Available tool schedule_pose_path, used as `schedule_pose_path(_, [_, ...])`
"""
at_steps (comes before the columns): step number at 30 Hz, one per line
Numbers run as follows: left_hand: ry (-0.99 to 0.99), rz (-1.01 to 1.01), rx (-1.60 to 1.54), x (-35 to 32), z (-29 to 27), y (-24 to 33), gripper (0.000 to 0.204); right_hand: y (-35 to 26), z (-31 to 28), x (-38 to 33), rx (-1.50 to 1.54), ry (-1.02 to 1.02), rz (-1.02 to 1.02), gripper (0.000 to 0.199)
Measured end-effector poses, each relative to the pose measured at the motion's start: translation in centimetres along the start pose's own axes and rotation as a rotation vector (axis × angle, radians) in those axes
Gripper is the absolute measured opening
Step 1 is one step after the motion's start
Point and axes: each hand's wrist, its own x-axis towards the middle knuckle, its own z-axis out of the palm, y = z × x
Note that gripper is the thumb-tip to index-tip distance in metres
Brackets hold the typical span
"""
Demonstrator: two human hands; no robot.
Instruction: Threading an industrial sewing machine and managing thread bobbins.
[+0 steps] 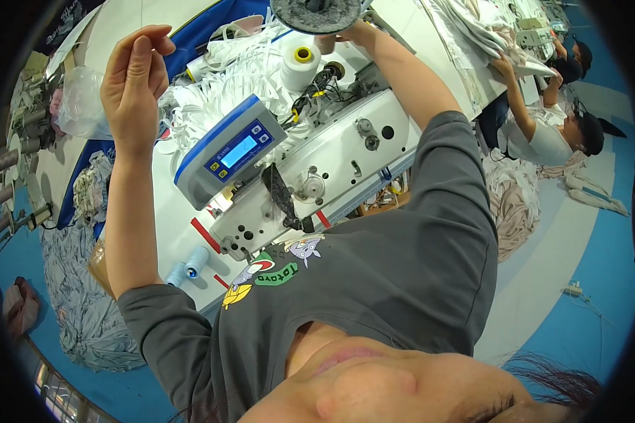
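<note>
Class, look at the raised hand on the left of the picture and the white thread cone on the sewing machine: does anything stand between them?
Yes. Between the left hand, raised with fingertips pinched, and the white thread cone lies a heap of white tape strips, and nearer the person sits the blue-and-grey control panel.

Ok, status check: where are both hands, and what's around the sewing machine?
Left hand raised, fingertips pinched, nothing visible in them. Right hand up at dark round disc, grip unclear. White sewing machine below; thread cone, white tape pile behind.
</note>
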Motion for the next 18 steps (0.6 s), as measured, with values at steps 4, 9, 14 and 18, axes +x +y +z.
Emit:
schedule_pose_path(4, [-0.020, -0.001, 0.017, 0.3, -0.5, -0.9, 0.024, -0.7, 3.4, 3.7, -0.037, -0.028, -0.291, 0.054])
schedule_pose_path(9, [-0.031, -0.027, 0.002, 0.7, -0.3, -0.8, 0.024, 0.2, 5.6, 5.0, -0.068, -0.051, -0.654, 0.055])
schedule_pose_path(14, [-0.035, -0.026, 0.012, 1.4, 0.6, -1.7, 0.023, 0.8, 4.8, 5.3, -0.128, -0.012, -1.016, 0.055])
schedule_pose_path(18, [-0.012, -0.104, 0.117, 1.2, 1.0, -2.0, 0.021, -0.5, 1.5, 1.1, -0.420, 0.039, -0.876, 0.054])
